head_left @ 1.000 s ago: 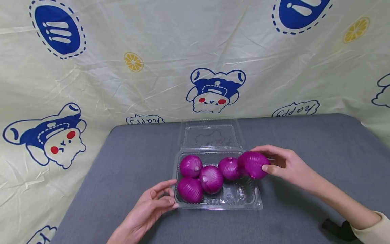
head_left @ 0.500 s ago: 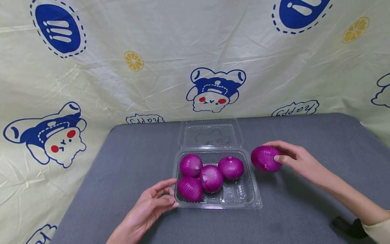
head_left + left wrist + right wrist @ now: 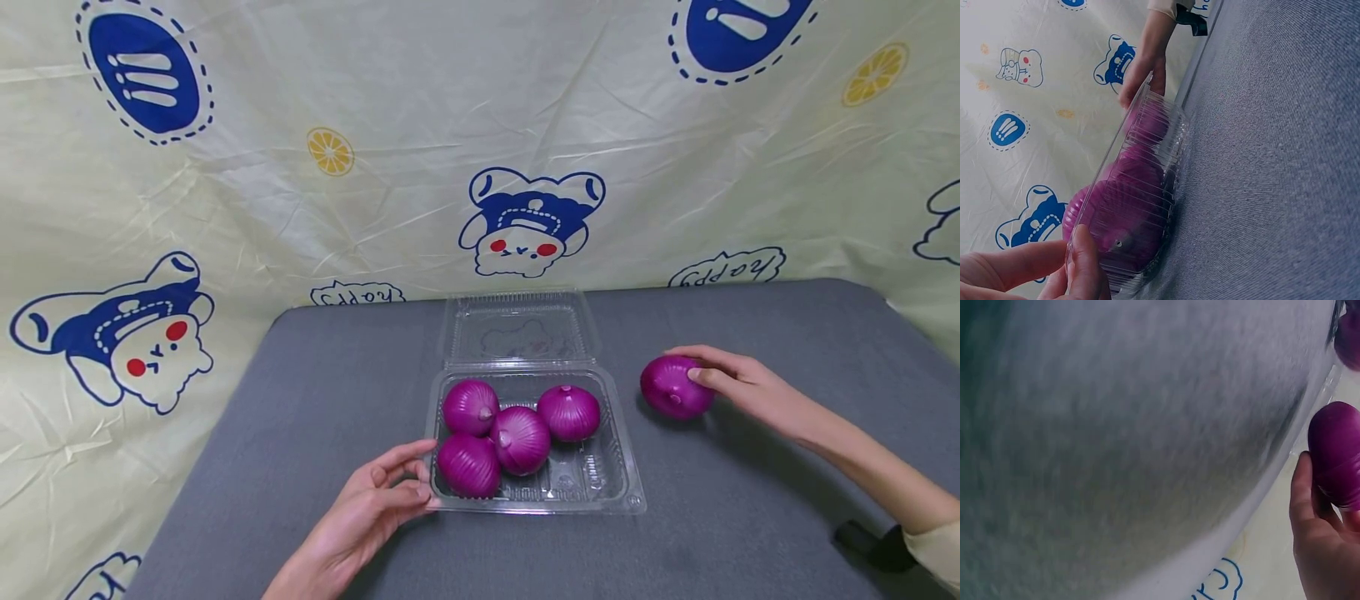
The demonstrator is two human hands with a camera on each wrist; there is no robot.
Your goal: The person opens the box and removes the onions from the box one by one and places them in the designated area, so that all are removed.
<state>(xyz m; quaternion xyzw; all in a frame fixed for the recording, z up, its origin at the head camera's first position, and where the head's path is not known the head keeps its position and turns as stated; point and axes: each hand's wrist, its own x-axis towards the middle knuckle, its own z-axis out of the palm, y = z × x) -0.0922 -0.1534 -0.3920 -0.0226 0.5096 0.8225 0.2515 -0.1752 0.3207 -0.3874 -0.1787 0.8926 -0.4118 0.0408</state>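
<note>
My right hand [image 3: 738, 383] grips a purple onion [image 3: 677, 388] to the right of the clear plastic container [image 3: 628, 479], thumb on the near side and fingers over the far side. In the right wrist view the same onion [image 3: 1335, 447] sits between thumb and fingers. Several more purple onions [image 3: 521, 440] lie inside the container, mostly in its left half, one at the back right. My left hand [image 3: 367, 508] pinches the container's left rim; the left wrist view shows thumb and finger on that rim [image 3: 1094, 187].
The container's hinged lid [image 3: 519, 329] lies folded back behind it. A grey cloth [image 3: 337, 375] covers the table. Behind hangs a pale printed curtain [image 3: 405, 100]. A black strap piece [image 3: 873, 546] hangs below the right sleeve [image 3: 937, 546].
My right hand has carried an onion rightward, from over the container's right side to a spot beyond its right edge. The left hand has stayed at the rim.
</note>
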